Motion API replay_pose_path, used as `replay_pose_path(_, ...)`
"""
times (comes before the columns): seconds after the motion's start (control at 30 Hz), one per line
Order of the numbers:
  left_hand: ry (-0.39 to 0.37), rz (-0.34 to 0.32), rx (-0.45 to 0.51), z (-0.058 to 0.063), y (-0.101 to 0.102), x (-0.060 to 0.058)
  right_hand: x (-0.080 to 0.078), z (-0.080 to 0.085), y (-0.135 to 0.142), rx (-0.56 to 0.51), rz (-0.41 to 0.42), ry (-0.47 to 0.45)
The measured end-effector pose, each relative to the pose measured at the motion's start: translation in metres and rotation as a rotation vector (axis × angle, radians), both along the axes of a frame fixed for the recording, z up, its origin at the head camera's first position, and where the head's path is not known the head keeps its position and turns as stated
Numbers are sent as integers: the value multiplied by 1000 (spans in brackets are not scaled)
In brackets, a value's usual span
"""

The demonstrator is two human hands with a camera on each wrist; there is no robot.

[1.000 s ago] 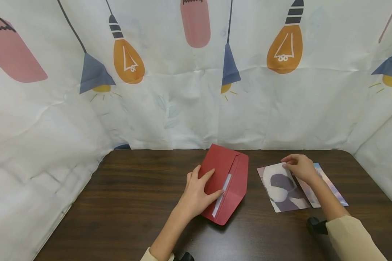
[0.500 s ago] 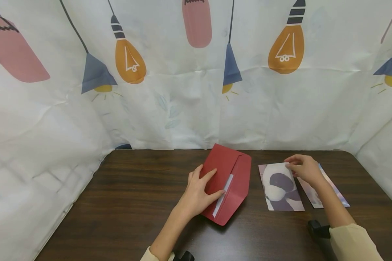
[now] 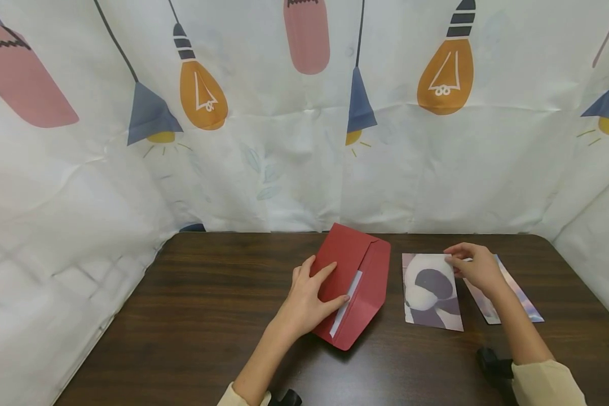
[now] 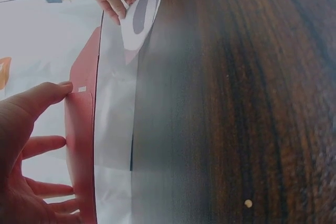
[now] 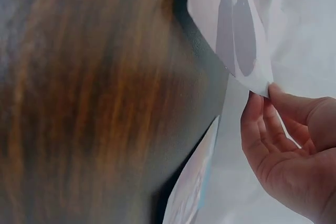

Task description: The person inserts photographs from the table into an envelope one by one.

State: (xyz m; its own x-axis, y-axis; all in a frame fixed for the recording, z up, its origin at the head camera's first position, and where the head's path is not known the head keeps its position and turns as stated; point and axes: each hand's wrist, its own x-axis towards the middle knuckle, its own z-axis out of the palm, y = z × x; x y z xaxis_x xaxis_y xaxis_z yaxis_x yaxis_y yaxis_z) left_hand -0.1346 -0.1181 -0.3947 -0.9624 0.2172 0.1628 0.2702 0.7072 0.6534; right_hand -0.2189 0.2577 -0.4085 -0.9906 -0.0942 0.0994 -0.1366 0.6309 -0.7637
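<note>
My left hand (image 3: 304, 301) lies with spread, nearly straight fingers on a red envelope (image 3: 342, 254). Its flap is folded out to the right, and a white strip (image 3: 346, 304) shows by the thumb. In the left wrist view the fingertips touch the face of the envelope (image 4: 84, 129). To the right, my right hand (image 3: 477, 268) pinches the top right corner of a picture card (image 3: 428, 290) printed in grey, white and pink. From the right wrist view, thumb and forefinger meet at the card's corner (image 5: 247, 51), and the card is lifted off the table.
A second card (image 3: 520, 293) in pastel blue and pink lies flat, partly under my right forearm. The dark wood table (image 3: 208, 316) reaches back to a white curtain (image 3: 294, 169) printed with lamps and bulbs. A black wrist strap piece (image 3: 494, 363) sits on the right arm.
The grey and white card has moved slightly left and turned straighter, away from the pastel card. My right hand has shifted a little right. The left hand and envelope have barely moved.
</note>
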Motion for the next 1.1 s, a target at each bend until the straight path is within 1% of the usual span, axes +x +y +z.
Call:
replay_pose_path(0.23, 8, 2, -1, -2, 0, 0, 3, -3, 1, -9, -16, 12)
replay_pose_path(0.37, 4, 5, -3, -3, -1, -1, 5, -4, 0, -31, -23, 10)
replay_pose_path(0.67, -10, 21, -15, -3, 0, -1, 12, 0, -6, -74, -24, 33)
replay_pose_path(1.1, -1, 36, -31, -3, -2, -3, 18, 7, -10, -62, -40, 72)
